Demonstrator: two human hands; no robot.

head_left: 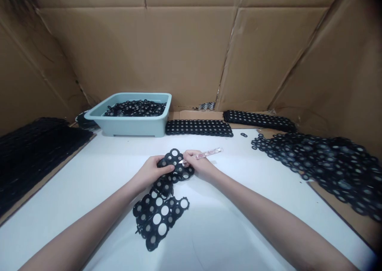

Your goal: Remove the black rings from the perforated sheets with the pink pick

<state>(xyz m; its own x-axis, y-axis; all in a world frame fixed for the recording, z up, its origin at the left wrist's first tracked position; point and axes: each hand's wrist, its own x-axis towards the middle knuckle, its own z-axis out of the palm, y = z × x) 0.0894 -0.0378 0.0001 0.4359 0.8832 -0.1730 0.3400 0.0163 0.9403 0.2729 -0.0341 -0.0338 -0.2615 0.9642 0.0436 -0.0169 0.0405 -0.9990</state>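
My left hand [159,168] grips a black rubbery sheet of joined rings [165,185] by its upper part, thumb lying on top. Some of the rings are open holes that show white, while others have grey centres. The lower part of the sheet rests on the white table, bent and partly twisted in the middle. In my right hand [195,162] is a slim pen-like tool [210,152] with a clear, red-printed handle. Its pale pointed tip meets the sheet close to my left thumb; the exact kind of tool is too small to tell.
A light-blue basin [134,125] of black rings stands at the back left. Stacked ring sheets [198,127] lie beside it, with another stack [259,120] further right. Loose rings [331,167] are heaped at right. Dark sheets [38,155] pile up at left. Cardboard walls [185,48] enclose the table [227,223].
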